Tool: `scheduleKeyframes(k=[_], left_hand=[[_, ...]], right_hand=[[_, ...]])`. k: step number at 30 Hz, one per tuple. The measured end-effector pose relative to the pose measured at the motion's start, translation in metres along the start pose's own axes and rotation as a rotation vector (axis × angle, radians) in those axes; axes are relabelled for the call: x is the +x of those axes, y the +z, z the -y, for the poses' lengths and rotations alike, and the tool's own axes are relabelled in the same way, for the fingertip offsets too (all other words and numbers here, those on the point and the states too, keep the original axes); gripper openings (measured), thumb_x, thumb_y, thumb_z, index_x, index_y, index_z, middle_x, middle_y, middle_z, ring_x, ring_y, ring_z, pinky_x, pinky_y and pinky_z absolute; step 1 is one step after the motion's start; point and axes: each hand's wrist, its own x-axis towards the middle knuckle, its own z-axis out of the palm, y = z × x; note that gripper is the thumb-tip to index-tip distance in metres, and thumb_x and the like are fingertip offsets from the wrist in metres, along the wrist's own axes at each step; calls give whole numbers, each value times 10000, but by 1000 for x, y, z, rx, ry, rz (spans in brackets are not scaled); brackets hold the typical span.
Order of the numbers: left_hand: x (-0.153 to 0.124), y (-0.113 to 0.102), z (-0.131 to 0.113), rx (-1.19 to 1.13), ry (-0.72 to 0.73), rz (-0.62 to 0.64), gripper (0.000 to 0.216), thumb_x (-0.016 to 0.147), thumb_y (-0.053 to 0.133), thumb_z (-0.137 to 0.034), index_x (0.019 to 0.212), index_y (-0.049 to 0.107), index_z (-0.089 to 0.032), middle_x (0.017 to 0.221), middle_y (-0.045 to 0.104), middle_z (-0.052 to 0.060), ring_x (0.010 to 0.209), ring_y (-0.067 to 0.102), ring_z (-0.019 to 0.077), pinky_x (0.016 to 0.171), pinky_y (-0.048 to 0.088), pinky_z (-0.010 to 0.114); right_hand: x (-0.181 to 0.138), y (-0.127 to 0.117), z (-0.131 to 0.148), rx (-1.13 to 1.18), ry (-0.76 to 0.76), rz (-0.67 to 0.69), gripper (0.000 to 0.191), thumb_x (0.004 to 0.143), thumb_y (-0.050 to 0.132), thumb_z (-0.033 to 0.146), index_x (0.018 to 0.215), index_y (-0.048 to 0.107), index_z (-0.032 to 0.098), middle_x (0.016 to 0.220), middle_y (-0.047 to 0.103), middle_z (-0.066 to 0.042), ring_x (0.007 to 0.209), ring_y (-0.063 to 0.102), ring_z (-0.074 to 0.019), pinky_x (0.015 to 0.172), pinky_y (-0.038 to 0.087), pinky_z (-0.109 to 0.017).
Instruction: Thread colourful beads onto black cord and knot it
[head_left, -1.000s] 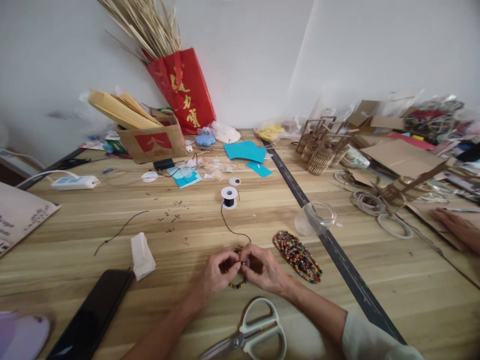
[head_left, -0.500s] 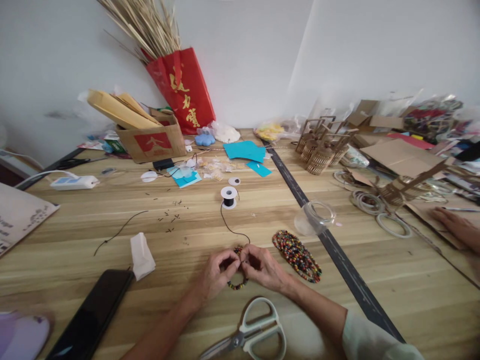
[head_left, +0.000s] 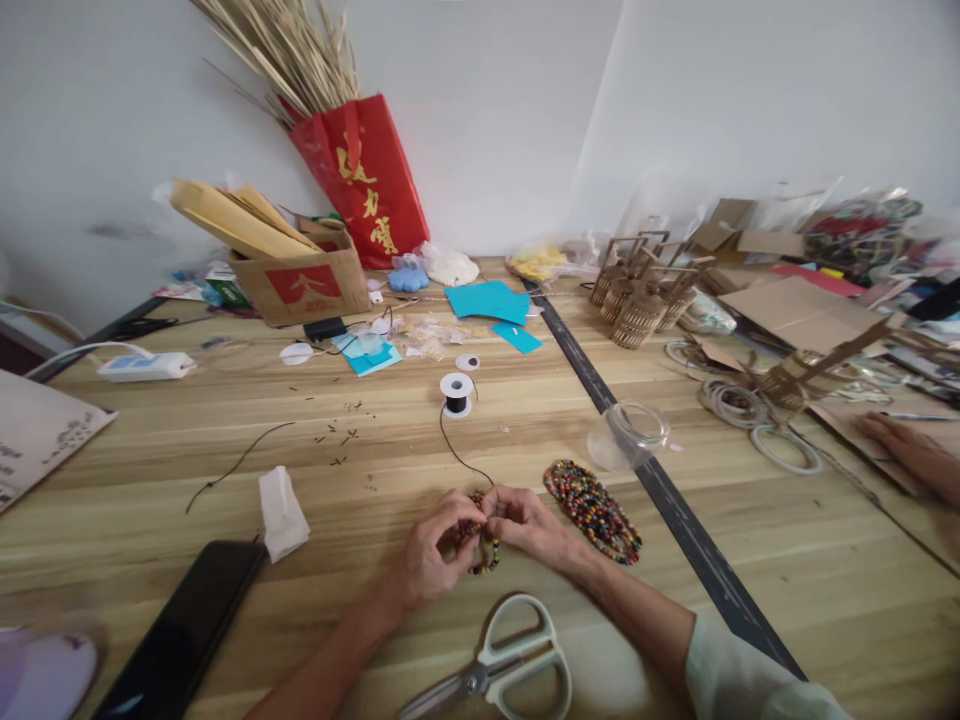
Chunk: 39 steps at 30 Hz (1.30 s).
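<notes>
My left hand and my right hand meet at the table's near middle, fingers pinched together on a short strand of multicoloured beads that hangs in a loop between them. A thin black cord runs from my fingers back to a small white spool. A flat pile of mixed coloured beads lies just right of my right hand.
White-handled scissors lie near the front edge. A black phone and folded tissue lie left. A clear plastic cup lies tipped over. Another person's hand rests at far right. Boxes, blue paper and a red bag stand behind.
My hands have drawn closer together and the bead loop has shifted slightly right beneath them. Everything else on the table is as before.
</notes>
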Motion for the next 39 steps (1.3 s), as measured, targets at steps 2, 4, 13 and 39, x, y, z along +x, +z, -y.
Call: scheduleKeyframes(k=[2,4,13,39], left_hand=[[0,1,1,10,20,-4,129,802,538,-94,880,616,-161,798,617,68,767,598,165,682,492,262],[1,0,2,12,23,-8,121,806,551,-90,871,623,-162,797,611,63,758,601,160,671,493,255],[-3,1,5,38,96,-3,117,850,546,-116,836,652,-164,802,592,63,722,577,135,625,476,227],[2,-7,-5,-136,-155,-36,117,857,547,-195,753,572,-147,817,577,64,813,575,174,738,449,277]], right_hand=[[0,0,2,2,21,13,350,713,707,457,737,544,148,610,497,38,545,409,-81,527,302,-203],[-1,0,3,3,30,30,337,712,707,442,744,544,149,603,487,43,538,393,-78,521,291,-202],[-1,0,2,-11,2,55,293,733,694,394,738,543,143,615,460,47,547,361,-72,522,270,-199],[1,-8,-1,39,15,60,331,739,726,426,814,633,118,655,558,12,581,471,-82,561,354,-203]])
